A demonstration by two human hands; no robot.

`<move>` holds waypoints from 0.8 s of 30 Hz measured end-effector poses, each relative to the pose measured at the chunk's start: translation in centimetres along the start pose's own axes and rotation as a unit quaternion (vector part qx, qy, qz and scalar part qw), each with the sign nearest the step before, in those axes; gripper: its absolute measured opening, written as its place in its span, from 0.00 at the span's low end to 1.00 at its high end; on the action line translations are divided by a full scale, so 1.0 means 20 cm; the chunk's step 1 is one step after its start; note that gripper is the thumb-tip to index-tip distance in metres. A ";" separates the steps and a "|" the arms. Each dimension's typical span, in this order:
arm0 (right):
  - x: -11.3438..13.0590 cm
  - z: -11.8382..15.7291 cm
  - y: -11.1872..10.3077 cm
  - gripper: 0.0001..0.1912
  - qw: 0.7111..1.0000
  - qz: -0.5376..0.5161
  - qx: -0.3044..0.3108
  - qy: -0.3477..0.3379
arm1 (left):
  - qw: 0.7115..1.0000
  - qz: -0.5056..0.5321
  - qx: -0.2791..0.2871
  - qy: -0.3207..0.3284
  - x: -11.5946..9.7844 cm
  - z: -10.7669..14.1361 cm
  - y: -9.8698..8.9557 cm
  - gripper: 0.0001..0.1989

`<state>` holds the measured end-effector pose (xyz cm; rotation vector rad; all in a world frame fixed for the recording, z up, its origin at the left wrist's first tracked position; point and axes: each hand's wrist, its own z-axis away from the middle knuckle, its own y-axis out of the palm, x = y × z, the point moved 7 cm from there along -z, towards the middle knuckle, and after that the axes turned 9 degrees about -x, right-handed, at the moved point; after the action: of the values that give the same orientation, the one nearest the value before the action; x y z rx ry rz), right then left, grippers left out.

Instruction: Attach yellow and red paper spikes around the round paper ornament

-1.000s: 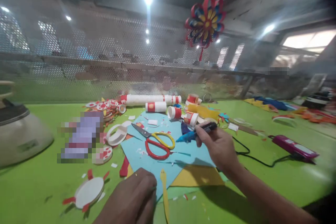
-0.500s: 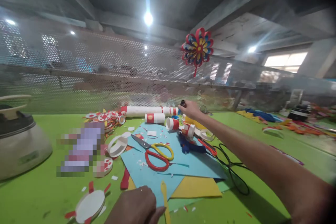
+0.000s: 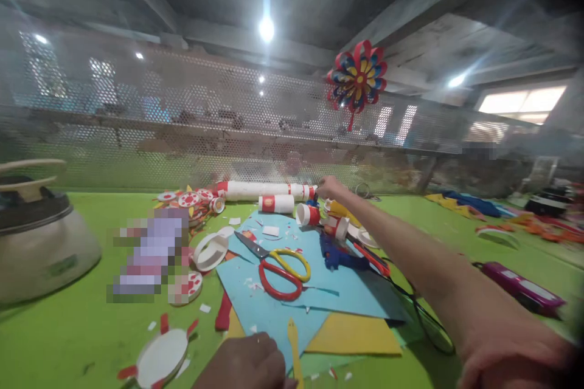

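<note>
1. At work over a green bench (image 3: 91,340), a person stretches the right hand (image 3: 332,187) toward the far edge, its fingertips beside the right end of a long white-and-red tube (image 3: 258,190). Whether the fingers are clamped on anything cannot be told.
2. The left hand (image 3: 249,364) rests low at the near edge, fingers curled, beside a narrow yellow strip (image 3: 294,349). Whether it grips the strip cannot be told.
3. The tube lies sideways along the far edge; the strip points away from the near edge, its rounded tip over a light blue sheet (image 3: 250,310).
4. Scissors (image 3: 262,252) with one red and one yellow handle lie on the blue sheet, blades pointing to the far left. A dark blue tool (image 3: 333,255) lies to their right.
5. A yellow sheet (image 3: 356,334) shows from beneath the blue one on its near side.
6. Toward the near left corner sits a white disc (image 3: 162,357) with red tabs; a purple device (image 3: 522,289) lies toward the right edge.
7. A red, blue and yellow flower ornament (image 3: 360,79) hangs above, before a mesh screen (image 3: 255,155).
</note>
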<state>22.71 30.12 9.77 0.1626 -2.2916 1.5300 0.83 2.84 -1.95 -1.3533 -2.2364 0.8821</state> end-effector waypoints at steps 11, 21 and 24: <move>0.06 0.96 -0.34 0.21 0.962 -0.166 0.045 -0.212 | 0.975 0.077 -0.072 -0.197 0.09 -0.05 -0.23 0.15; 0.13 1.49 0.01 0.17 0.929 0.006 0.183 -0.321 | 0.964 0.074 -0.154 -0.203 0.15 -0.07 -0.27 0.14; 0.14 1.54 0.08 0.18 0.949 0.019 0.160 -0.271 | 0.970 0.084 -0.136 -0.181 0.12 -0.08 -0.26 0.13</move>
<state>11.99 3.03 -0.87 0.7108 -2.4149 2.0761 -2.69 3.74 2.84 -1.6352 -2.6286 0.9728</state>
